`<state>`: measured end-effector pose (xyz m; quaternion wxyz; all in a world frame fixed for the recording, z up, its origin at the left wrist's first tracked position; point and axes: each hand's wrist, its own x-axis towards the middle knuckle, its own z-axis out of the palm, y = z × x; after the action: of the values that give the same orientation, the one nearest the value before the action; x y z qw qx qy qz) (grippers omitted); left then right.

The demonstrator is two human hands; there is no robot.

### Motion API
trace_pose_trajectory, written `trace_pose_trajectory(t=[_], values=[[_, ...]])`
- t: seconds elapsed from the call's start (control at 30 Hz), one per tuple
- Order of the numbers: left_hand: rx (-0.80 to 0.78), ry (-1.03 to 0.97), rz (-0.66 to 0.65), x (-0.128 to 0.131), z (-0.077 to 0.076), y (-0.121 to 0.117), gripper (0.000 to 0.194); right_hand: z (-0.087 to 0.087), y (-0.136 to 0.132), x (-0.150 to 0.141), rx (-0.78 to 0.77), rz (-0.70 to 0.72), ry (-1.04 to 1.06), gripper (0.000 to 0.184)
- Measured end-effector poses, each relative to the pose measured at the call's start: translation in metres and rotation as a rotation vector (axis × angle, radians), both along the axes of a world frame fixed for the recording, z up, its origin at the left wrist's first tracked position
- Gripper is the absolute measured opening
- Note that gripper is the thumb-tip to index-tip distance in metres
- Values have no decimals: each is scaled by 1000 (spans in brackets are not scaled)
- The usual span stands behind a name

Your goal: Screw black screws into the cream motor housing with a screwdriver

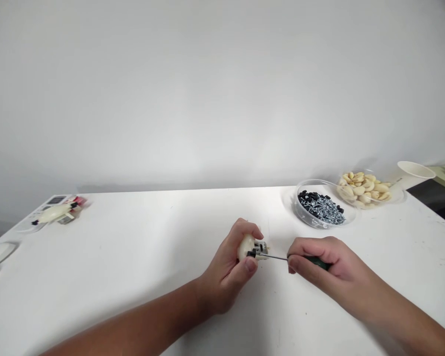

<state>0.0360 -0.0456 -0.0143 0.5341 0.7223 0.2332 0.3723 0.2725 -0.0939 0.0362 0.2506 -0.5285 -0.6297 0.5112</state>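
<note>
My left hand point(234, 267) is closed around a small cream plastic housing with a metal motor point(260, 247), held just above the middle of the white table. A black piece point(251, 253) sits on the side of the housing, near my left thumb. In my right hand point(324, 259) is a screwdriver point(317, 262) with a dark green handle, most of it covered by the fingers. Its thin metal shaft runs left, and the tip meets the housing beside the black piece. Whether the tip sits in a screw is too small to tell.
Right of centre, a clear round container point(300, 207) holds screws and black pieces. Behind it, another clear container point(399, 198) holds cream plastic shells, beside a white cup point(417, 170). At the far left lie a cream assembled part point(54, 213) and a white device point(55, 200).
</note>
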Motion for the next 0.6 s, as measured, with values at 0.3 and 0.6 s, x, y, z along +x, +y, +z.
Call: trace_pose_trajectory(t=[0.3,0.6], values=[[83,-79,-40,2,-3,0,40,-4,-2,9,424,43,-163,22],[87,-77,-19,2,-1,0,38,-10,-4,8,660,46,-223,12]])
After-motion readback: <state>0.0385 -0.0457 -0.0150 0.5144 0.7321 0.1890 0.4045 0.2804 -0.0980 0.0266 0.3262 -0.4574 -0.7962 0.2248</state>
